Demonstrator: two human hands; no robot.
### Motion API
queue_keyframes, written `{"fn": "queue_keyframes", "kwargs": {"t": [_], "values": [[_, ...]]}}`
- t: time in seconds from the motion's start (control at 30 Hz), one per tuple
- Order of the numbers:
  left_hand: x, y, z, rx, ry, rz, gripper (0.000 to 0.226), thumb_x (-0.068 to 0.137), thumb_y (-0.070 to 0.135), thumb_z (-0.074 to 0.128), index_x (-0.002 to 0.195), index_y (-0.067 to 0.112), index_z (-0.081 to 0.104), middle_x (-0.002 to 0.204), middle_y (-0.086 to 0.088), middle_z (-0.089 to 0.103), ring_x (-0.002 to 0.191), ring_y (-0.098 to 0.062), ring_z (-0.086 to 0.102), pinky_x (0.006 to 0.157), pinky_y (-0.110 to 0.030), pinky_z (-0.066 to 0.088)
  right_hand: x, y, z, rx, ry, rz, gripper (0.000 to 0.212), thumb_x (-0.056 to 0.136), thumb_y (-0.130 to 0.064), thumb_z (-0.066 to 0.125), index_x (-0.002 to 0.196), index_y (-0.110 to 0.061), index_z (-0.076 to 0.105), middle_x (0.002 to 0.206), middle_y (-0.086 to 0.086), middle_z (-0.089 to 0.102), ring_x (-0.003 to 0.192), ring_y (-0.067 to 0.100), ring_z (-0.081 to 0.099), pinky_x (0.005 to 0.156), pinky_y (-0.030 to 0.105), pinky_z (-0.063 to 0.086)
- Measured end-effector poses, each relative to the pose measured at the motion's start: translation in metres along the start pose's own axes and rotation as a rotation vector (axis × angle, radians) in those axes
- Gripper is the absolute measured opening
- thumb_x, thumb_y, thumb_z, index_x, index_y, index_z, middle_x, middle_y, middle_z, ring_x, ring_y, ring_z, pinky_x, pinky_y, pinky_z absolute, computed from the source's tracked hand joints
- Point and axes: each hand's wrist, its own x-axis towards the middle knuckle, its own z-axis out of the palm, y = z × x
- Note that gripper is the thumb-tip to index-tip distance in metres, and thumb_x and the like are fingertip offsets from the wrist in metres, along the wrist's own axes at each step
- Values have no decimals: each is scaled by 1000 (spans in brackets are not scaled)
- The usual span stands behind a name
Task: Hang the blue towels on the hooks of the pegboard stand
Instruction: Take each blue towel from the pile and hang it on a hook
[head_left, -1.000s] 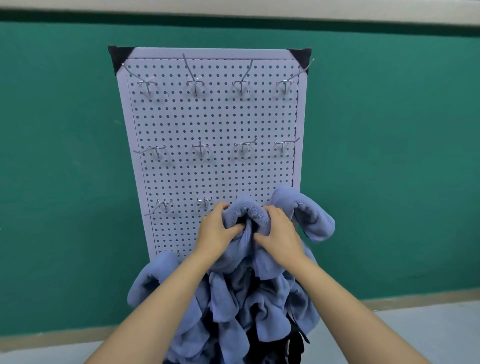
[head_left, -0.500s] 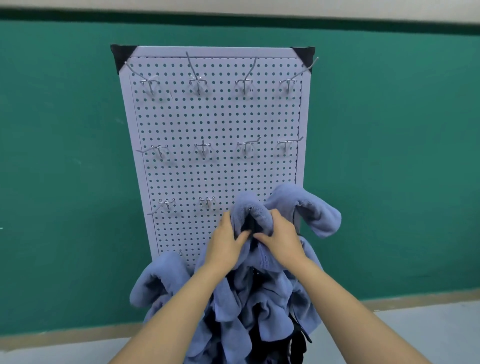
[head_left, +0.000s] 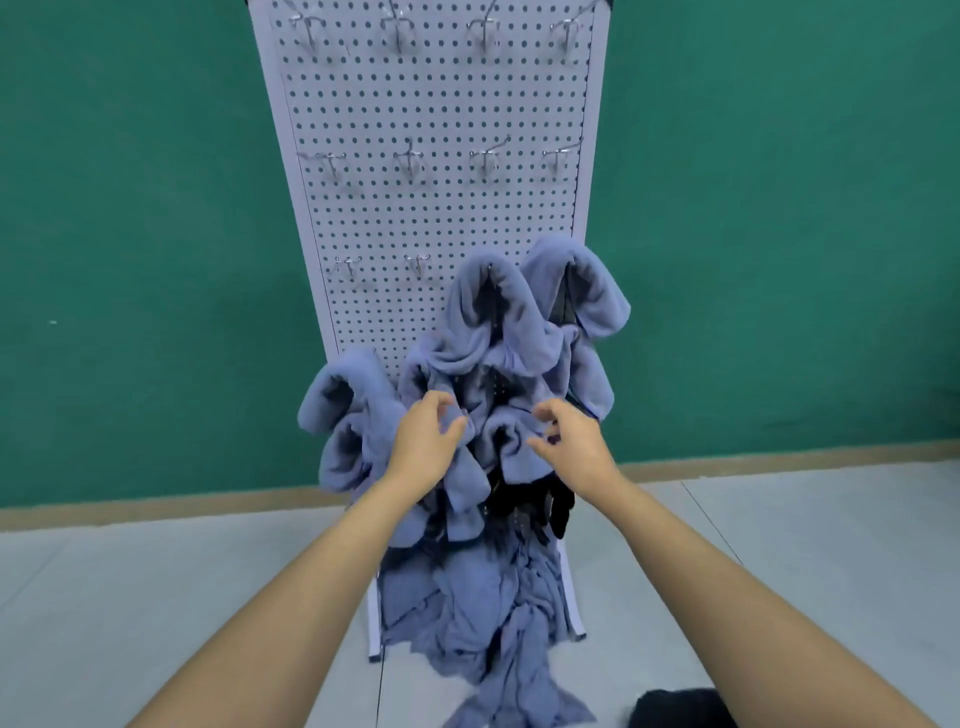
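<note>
The pegboard (head_left: 431, 218) is white with a regular grid of dark dots, its hooks (head_left: 410, 161) silvery metal. Blue towels (head_left: 488, 317) cover its 5 o'clock part. The wall (head_left: 135, 234) is green over a tan skirting strip (head_left: 156, 506); the floor (head_left: 156, 587) is pale grey.

towels (head_left: 483, 332) hide lower hooks; pegboard (head_left: 436, 104) top cropped, perhaps.
</note>
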Motion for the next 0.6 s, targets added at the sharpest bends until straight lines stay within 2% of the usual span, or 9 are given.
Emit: {"fn": "queue_keyframes", "kwargs": {"t": [0.13, 0.2, 0.27, 0.33, 0.43, 0.5, 0.6], "values": [[-48, -45, 37, -28, -128, -128, 22, 97, 19, 53, 115, 6, 57, 108, -5, 61, 94, -19, 55, 80, -26, 42, -45, 33, 44, -11, -138, 101, 33, 91, -14, 65, 120, -2, 56, 118, 11, 61, 85, 16, 51, 79, 23, 41], [-68, -70, 59, -26, -186, -201, 16, 96, 17, 54, 107, 7, 60, 95, -2, 60, 88, -17, 55, 74, -23, 41, -60, 50, 67, -22, -217, 157, 30, 90, -13, 66, 116, -3, 57, 112, 11, 62, 85, 17, 51, 80, 24, 42], [-84, -94, 79, -23, -241, -270, 5, 95, 13, 55, 92, 13, 59, 86, 1, 58, 84, -16, 54, 72, -21, 41, -71, 69, 90, -27, -290, 202, 24, 90, -13, 65, 112, -4, 58, 106, 11, 60, 87, 19, 51, 85, 30, 47], [-96, -120, 101, -13, -294, -330, 17, 92, 9, 56, 78, 18, 57, 80, 5, 57, 84, -15, 54, 73, -19, 41, -79, 91, 113, -27, -346, 256, 20, 90, -11, 62, 109, -3, 59, 99, 8, 57, 88, 21, 53, 87, 37, 49], [-113, -154, 135, 1, -390, -439, 11, 91, 7, 56, 86, 12, 65, 86, -3, 63, 84, -15, 55, 74, -21, 42, -93, 126, 144, -40, -400, 333, 19, 90, -6, 58, 109, -4, 60, 97, 6, 56, 89, 19, 53, 87, 33, 47], [-121, -177, 159, -4, -424, -488, 11, 89, 6, 58, 84, 13, 64, 93, -12, 70, 84, -21, 60, 76, -24, 45, -103, 152, 165, -53, -444, 383, 19, 90, -6, 58, 109, -4, 61, 95, 5, 56, 88, 19, 52, 86, 29, 45], [-126, -205, 195, 4, -476, -554, 13, 89, 6, 59, 92, 1, 70, 99, -15, 71, 95, -25, 65, 77, -24, 45, -114, 190, 193, -75, -509, 473, 20, 90, -9, 59, 109, -3, 61, 98, 8, 60, 91, 23, 57, 86, 29, 45]]}}
